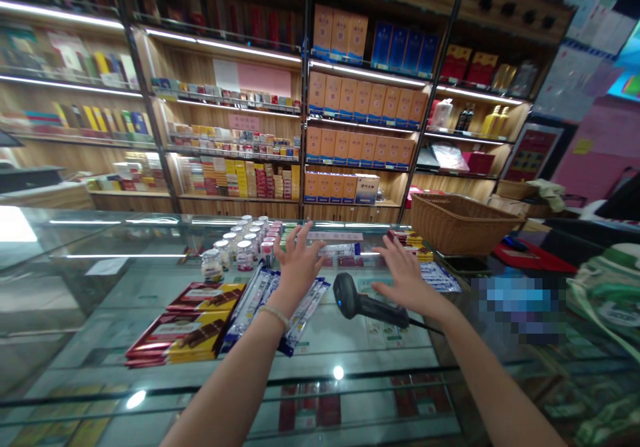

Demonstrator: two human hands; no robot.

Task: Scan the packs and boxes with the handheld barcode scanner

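Note:
My left hand (299, 263) is open, fingers spread, above the counter beside several long blue-and-white packets (250, 303). My right hand (406, 279) is open too, its fingers stretched forward. Just below and left of it lies a black barcode scanner (367, 305) with a small blue light and a cable. A single blue-and-white packet (341, 249) lies between the fingertips of both hands. To the left are stacked red-and-yellow chocolate bars (197, 337), and behind them several small lidded jars (244, 255). More chocolate bars (419, 241) and blue-and-white packets (440, 277) lie beyond my right hand.
The glass counter (165, 393) has goods on shelves under it. A wicker basket (460, 227) stands at the right rear. A green-and-white bag (607, 300) is at the far right. Lit wooden shelves with cartons and orange boxes (345, 93) line the wall.

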